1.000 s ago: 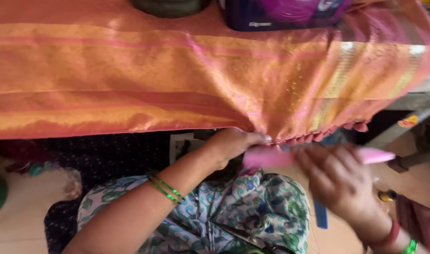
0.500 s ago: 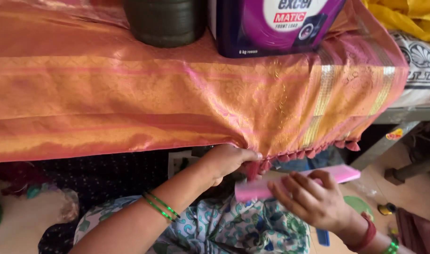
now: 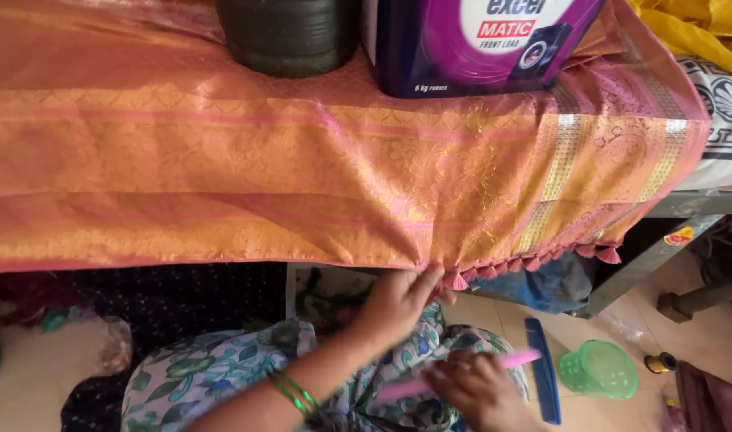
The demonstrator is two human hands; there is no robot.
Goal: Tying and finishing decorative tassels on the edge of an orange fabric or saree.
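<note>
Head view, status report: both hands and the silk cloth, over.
Left hand pinching tasselled edge of orange-pink silk cloth. Right hand low, gripping pink comb. Nothing blocking the tassels.

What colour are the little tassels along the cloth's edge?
Pink-red tassels, hanging from the orange-gold cloth; seen in the head view.

Single head view; looks steeply down, close over draped orange cloth [image 3: 222,160] edge and lap.
</note>
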